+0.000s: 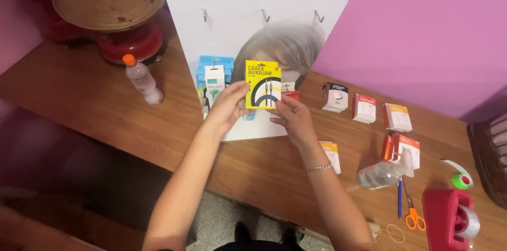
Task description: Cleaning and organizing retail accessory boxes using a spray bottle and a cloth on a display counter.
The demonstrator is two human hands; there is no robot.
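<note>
Both hands up over the tabletop (105, 103), holding a yellow cable package (263, 84) in front of the white display board (237, 34). Left hand (227, 106) closed on the package's left edge, thumb across the front lower corner; right hand (293, 119) pinching the lower right corner, fingertips just under the card. Package upright, face toward the camera, between the two hands and slightly above them. Best handled by the edges, kept flat and level, hang hole at top lined up with one of the metal hooks (265, 16) above the hands, by judgement. Blue-and-white packages (214, 74) just behind the left hand on the board. Small boxed items (364, 107) right of the right hand, spray bottle (383, 173) and scissors (413, 214) further right and nearer.
</note>
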